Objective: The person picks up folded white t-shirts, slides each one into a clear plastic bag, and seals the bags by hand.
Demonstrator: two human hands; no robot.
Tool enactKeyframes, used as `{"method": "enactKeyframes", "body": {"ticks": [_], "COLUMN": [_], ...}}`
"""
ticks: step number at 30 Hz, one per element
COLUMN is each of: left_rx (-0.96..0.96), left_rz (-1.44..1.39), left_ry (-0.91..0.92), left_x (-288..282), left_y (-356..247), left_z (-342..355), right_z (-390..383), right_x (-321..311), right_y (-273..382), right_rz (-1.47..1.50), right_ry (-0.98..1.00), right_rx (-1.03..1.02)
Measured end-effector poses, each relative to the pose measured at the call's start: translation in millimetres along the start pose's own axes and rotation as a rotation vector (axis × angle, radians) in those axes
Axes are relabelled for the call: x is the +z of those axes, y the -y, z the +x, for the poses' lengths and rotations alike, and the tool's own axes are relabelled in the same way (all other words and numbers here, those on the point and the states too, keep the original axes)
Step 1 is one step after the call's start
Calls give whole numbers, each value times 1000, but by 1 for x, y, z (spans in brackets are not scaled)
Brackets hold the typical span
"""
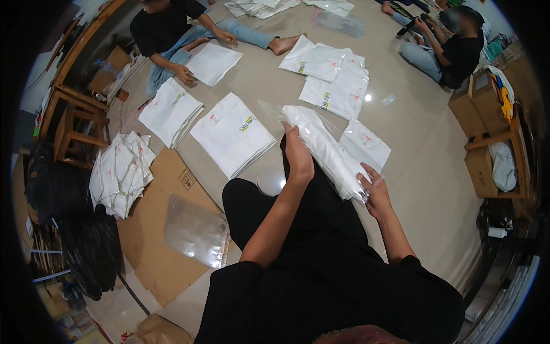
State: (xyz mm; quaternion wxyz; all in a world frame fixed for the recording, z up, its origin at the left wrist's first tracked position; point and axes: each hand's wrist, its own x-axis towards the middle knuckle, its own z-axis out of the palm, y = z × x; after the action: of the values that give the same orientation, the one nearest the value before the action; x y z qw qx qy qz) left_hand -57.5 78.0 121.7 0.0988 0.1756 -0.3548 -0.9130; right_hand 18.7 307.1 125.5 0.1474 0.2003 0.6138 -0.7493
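My left hand (297, 150) grips the upper end of a folded white shirt in a clear plastic bag (325, 150), held at a slant over my crossed legs. My right hand (374, 192) has its fingers on the lower end of the same bag. Just behind it lies a flat white bagged shirt (366, 140). Left of my left hand is a neat stack of folded white shirts (229, 137), with a second stack (169, 112) beyond. Bagged shirts (332, 86) lie fanned out ahead. Clear empty bags (193, 232) rest on cardboard (152, 246) to my left.
A co-worker (166, 28) sits back left by a folded shirt (215, 63); another person (452, 51) sits back right. A bagged pile (117, 172), wooden stool (71, 129) and black plastic bags (86, 252) are at the left; cardboard boxes (475, 109) line the right.
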Motion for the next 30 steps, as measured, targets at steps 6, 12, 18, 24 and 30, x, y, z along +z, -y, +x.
{"method": "enactKeyframes", "body": {"ticks": [6, 12, 18, 24, 30], "left_rx": [271, 155, 161, 120, 101], "left_rz": [74, 107, 268, 205, 197], "left_ry": [106, 23, 59, 54, 64], "left_x": [2, -6, -18, 13, -2], "left_y": [-10, -13, -4, -21, -18], "left_z": [-24, -39, -42, -54, -43], "right_z": [1, -10, -31, -23, -5], "right_x": [-17, -11, 4, -10, -19], "right_y": [-36, -46, -15, -25, -33], "right_rz": [-513, -961, -1215, -1094, -531], "right_ry": [-374, -305, -235, -149, 71], "right_rx": [-549, -824, -808, -740, -210]}}
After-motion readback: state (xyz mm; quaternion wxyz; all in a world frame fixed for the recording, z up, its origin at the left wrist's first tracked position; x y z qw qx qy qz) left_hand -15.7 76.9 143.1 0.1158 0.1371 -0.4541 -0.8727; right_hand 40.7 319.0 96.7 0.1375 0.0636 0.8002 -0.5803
